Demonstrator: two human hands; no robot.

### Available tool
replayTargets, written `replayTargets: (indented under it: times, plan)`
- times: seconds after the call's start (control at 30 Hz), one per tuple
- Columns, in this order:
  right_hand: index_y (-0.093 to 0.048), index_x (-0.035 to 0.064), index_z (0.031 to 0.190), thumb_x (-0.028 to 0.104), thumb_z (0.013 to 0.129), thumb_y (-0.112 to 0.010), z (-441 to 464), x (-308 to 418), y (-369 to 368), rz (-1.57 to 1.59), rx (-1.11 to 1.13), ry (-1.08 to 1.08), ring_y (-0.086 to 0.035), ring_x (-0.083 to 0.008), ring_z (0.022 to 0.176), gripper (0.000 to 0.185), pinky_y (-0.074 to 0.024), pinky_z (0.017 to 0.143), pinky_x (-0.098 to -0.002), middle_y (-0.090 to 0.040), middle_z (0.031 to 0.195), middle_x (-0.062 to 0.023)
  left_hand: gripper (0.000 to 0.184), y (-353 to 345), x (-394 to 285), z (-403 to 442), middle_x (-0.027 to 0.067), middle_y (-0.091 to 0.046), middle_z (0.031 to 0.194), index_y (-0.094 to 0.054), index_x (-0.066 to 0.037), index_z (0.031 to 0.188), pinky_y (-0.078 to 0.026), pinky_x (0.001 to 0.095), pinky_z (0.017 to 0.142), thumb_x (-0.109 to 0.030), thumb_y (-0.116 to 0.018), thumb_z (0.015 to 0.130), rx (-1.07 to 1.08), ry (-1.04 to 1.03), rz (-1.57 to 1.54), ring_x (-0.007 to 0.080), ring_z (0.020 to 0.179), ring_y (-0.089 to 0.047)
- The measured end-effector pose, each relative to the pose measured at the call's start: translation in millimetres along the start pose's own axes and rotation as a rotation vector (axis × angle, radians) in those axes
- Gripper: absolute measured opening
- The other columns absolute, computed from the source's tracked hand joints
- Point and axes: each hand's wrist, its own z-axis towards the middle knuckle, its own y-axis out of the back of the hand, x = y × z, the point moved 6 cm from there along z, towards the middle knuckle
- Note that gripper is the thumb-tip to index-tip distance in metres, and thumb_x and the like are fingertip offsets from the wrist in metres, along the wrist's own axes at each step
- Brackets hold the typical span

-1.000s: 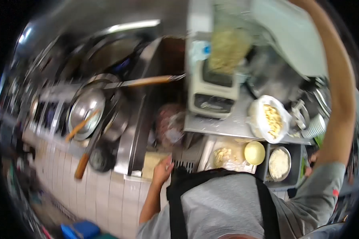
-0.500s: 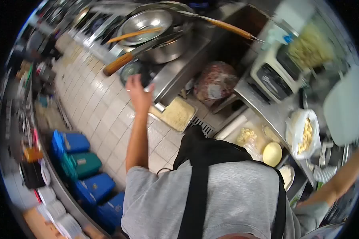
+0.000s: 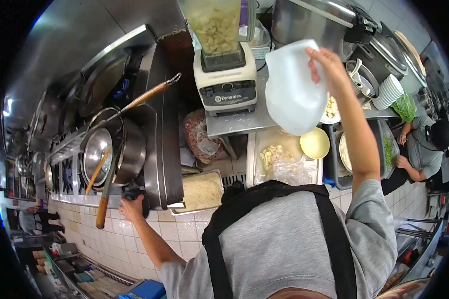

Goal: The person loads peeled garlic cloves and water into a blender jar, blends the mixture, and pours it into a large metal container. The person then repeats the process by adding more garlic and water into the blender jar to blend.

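Observation:
My right hand (image 3: 329, 67) pinches the upper edge of a white, slightly see-through plastic sheet (image 3: 295, 92) with a rounded lower end, held up over the counter. Left of the sheet stands a Dynamex blender (image 3: 228, 84), its jar (image 3: 214, 27) filled with pale chunks. My left hand (image 3: 131, 207) is down at the stove's front edge, fingers curled round a dark object (image 3: 143, 202) whose kind I cannot make out. Close to that hand, a wooden-handled utensil (image 3: 103, 207) sticks out from a steel bowl (image 3: 97, 154) on a pot (image 3: 132, 152).
A tray of pale grated food (image 3: 202, 192) is low beside the stove (image 3: 167, 164). Below the counter are a white bin (image 3: 251, 172) with pale pieces and a yellow bowl (image 3: 315, 143). Stacked white bowls (image 3: 388, 92) stand on the right, near another person (image 3: 414, 149).
My view has swung right, toward the blender and counter. My left hand, open in the air before, now closes round the dark object. The plastic sheet is now in front of me in my right hand.

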Motion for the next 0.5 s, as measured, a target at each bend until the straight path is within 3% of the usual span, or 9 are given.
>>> replayTargets:
  times: [0.03,0.1,0.13,0.17,0.23,0.33,0.43,0.5]
  plan:
    - [-0.054,0.0018,0.086,0.031,0.083,-0.067,0,-13,-3,0.025,-0.011,0.011,-0.045,-0.0101,0.043,0.032,-0.0348,0.038,-0.0245,-0.051,0.062,-0.0015,0.09,2,2,-7,0.0214,-0.046,0.123,-0.042,-0.015,0.128,-0.041,0.0509,0.091,-0.047,-0.08,0.054,0.022,-0.023,-0.049,0.0397,0.114,-0.045]
    - [-0.054,0.0018,0.086,0.03,0.083,-0.067,1,-36,-8,0.066,-0.055,0.057,-0.045,-0.0103,0.043,0.031,-0.0353,0.039,-0.0247,-0.051,0.062,-0.0019,0.083,9,-9,-29,0.0236,-0.049,0.119,-0.044,-0.01,0.124,-0.041,0.0449,0.091,-0.04,-0.081,0.056,0.121,-0.262,-0.297,0.0402,0.109,-0.049]
    - [-0.054,0.0019,0.086,0.03,0.083,-0.066,2,-45,-10,0.079,-0.085,0.09,-0.045,-0.0102,0.043,0.03,-0.0354,0.04,-0.0246,-0.051,0.062,-0.0021,0.076,-4,-15,-31,0.0201,-0.052,0.118,-0.046,-0.006,0.12,-0.041,0.0406,0.092,-0.032,-0.082,0.057,0.29,-0.425,-0.629,0.0335,0.107,-0.051]
    - [-0.054,0.002,0.085,0.029,0.084,-0.066,3,-52,-13,0.09,-0.111,0.124,-0.045,-0.01,0.043,0.03,-0.0354,0.04,-0.0245,-0.051,0.063,-0.0023,0.073,27,-46,-63,0.0143,-0.053,0.116,-0.047,-0.003,0.119,-0.038,0.0356,0.094,-0.024,-0.082,0.059,0.448,-0.462,-0.859,0.0261,0.108,-0.049]
    - [-0.053,0.0021,0.085,0.029,0.085,-0.065,7,-66,-18,0.076,-0.144,0.22,-0.044,-0.0084,0.044,0.03,-0.0345,0.041,-0.0235,-0.049,0.058,-0.0006,0.08,95,-101,-103,0.0123,-0.049,0.12,-0.044,-0.003,0.126,-0.034,0.0332,0.099,-0.021,-0.08,0.057,0.486,-0.65,-0.939,0.0244,0.113,-0.046]
    - [-0.052,0.002,0.087,0.029,0.087,-0.063,13,-75,-25,0.058,-0.145,0.26,-0.043,-0.0068,0.043,0.029,-0.0336,0.041,-0.0229,-0.048,0.055,0.0011,0.092,189,-177,-128,0.0136,-0.046,0.124,-0.04,-0.001,0.129,-0.032,0.0361,0.101,-0.032,-0.082,0.053,0.371,-1.031,-1.003,0.0256,0.117,-0.044]
    - [-0.05,0.0022,0.09,0.029,0.088,-0.061,14,-75,-32,0.081,-0.137,0.228,-0.042,-0.0059,0.043,0.029,-0.0336,0.04,-0.0229,-0.047,0.055,0.0015,0.1,292,-249,-150,0.0145,-0.046,0.125,-0.04,0.001,0.128,-0.032,0.0377,0.102,-0.043,-0.081,0.048,0.028,-1.316,-1.033,0.0265,0.119,-0.043]
    - [-0.049,0.0018,0.093,0.03,0.089,-0.06,13,-76,-32,0.045,-0.129,0.223,-0.043,-0.0062,0.045,0.031,-0.0347,0.041,-0.0235,-0.049,0.057,0.0008,0.094,348,-295,-156,0.0169,-0.047,0.127,-0.044,-0.002,0.127,-0.032,0.0389,0.102,-0.042,-0.081,0.05,-0.198,-1.469,-0.949,0.031,0.121,-0.043]
